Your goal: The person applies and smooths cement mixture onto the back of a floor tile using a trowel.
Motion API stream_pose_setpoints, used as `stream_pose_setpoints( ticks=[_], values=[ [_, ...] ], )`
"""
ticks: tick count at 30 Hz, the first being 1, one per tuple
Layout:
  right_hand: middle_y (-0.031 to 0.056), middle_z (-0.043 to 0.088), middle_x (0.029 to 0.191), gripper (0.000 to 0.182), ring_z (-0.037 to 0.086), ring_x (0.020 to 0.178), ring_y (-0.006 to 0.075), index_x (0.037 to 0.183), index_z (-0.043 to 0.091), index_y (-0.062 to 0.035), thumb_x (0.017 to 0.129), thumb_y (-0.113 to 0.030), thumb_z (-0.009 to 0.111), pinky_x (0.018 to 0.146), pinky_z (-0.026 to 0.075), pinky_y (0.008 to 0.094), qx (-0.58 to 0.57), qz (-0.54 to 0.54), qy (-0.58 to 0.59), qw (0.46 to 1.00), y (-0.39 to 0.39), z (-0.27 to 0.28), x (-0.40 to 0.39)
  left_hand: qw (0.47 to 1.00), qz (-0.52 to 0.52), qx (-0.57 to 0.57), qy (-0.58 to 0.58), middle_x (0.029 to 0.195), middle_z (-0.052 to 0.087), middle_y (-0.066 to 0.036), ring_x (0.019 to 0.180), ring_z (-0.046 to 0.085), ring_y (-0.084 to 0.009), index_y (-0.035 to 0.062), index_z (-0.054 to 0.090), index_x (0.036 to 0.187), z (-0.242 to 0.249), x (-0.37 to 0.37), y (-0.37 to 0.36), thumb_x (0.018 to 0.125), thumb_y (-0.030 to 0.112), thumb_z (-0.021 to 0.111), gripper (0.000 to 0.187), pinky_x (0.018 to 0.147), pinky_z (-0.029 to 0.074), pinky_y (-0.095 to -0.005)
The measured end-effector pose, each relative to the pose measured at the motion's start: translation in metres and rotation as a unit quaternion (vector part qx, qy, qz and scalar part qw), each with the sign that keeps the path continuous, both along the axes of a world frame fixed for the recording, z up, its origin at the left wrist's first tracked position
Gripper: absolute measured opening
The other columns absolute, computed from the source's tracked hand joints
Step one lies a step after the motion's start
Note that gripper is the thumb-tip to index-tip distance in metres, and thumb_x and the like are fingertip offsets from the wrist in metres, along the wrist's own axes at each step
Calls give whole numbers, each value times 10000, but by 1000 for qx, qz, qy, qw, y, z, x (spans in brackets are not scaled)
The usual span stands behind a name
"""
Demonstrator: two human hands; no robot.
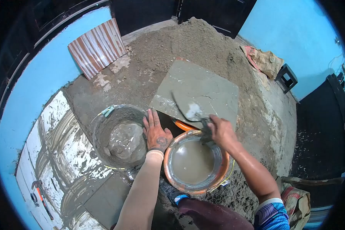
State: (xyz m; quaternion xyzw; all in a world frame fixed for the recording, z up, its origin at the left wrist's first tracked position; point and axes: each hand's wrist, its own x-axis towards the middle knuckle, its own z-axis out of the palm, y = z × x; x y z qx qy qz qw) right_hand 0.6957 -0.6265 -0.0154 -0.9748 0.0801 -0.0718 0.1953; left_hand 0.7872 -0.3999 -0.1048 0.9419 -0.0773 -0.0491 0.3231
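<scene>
My right hand [223, 132] is closed round the handle of a trowel [192, 111], whose blade lies over a large square tile [211, 86] coated with wet grey cement. My left hand [157, 132] is stretched out flat, fingertips right at the tile's near left corner. The tile is raised on something mostly hidden, with an orange curved edge [184, 125] showing beneath. Below my right hand stands an orange bucket [223, 168] of cloudy grey water. Left of my left hand is a dark bucket [99, 134] with wet cement paste inside.
Behind the tile rises a heap of sand [161, 48]. Floor tiles [71, 149] smeared with cement lie at left, with a hammer [44, 199] on them. A striped board [97, 48] leans on the blue wall. A paper sack [268, 63] and black stool [286, 78] stand at right.
</scene>
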Motion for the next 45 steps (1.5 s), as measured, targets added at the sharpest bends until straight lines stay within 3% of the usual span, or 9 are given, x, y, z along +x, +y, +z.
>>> stream_pose_setpoints(
  ticks=[6, 12, 15, 22, 31, 37, 40, 43, 45],
  values=[
    [328, 638, 940, 292, 650, 900, 494, 1204, 610, -17, 967, -185, 586, 827, 531, 542, 41, 49, 21, 998, 51, 7, 40, 1000, -6, 4, -28, 1669, 116, -122, 1493, 168, -457, 46, 179, 1581, -15, 2, 1, 785, 173, 643, 930, 1190, 240, -590],
    [315, 643, 941, 319, 658, 897, 473, 1225, 608, -21, 955, -191, 609, 805, 539, 525, 5, 52, 31, 998, 27, 9, 25, 1000, -7, 0, -25, 1668, 122, -134, 1483, 188, -464, 78, 149, 1592, -15, 2, 2, 773, 170, 650, 965, 1192, 247, -573],
    [302, 647, 939, 332, 662, 894, 463, 1244, 606, -32, 955, -195, 618, 798, 543, 513, -6, -2, 76, 997, 14, 20, 9, 1000, -8, 1, -21, 1668, 119, -135, 1484, 185, -465, 89, 128, 1597, -18, 3, 2, 774, 167, 649, 977, 1194, 245, -572],
    [297, 669, 922, 316, 667, 903, 458, 1227, 624, -7, 952, -162, 625, 813, 542, 501, 5, 3, 55, 998, 1, 19, 0, 1000, -7, 13, -3, 1668, 119, -133, 1485, 187, -460, 94, 110, 1600, -11, 3, 0, 782, 167, 651, 984, 1192, 253, -576],
    [298, 669, 952, 274, 669, 903, 465, 1174, 646, 20, 946, -130, 615, 783, 544, 500, 104, 8, -48, 993, 11, 33, 27, 1000, -6, 8, -11, 1660, 144, -148, 1483, 192, -459, 89, 127, 1598, -13, 3, -1, 780, 175, 657, 978, 1190, 258, -571],
    [306, 673, 932, 261, 665, 892, 475, 1152, 652, 6, 950, -154, 613, 784, 540, 518, 22, 30, 41, 998, 27, 29, 31, 1000, -5, -1, -27, 1651, 167, -169, 1474, 204, -475, 93, 158, 1593, -18, 2, 0, 781, 177, 653, 955, 1195, 252, -565],
    [308, 665, 883, 209, 662, 885, 476, 1083, 654, -4, 953, -160, 608, 771, 533, 531, 78, 15, -70, 994, 19, 23, 24, 1000, -3, -2, -26, 1650, 170, -172, 1472, 207, -478, 99, 162, 1593, -20, 4, 2, 784, 180, 651, 949, 1196, 251, -563],
    [298, 656, 856, 216, 658, 875, 475, 1106, 659, -24, 951, -167, 611, 773, 533, 527, -12, -13, 0, 1000, 2, 35, 17, 1000, -4, -7, -17, 1653, 164, -168, 1473, 205, -478, 102, 164, 1593, -19, 3, 1, 787, 182, 651, 945, 1195, 253, -563],
    [278, 657, 891, 299, 661, 885, 464, 1224, 636, -63, 950, -182, 615, 793, 540, 514, -45, -28, 36, 998, -14, 22, 9, 1000, -5, -3, -14, 1654, 159, -165, 1475, 204, -476, 103, 162, 1594, -16, 5, 2, 789, 183, 651, 945, 1195, 253, -563]
  ],
)
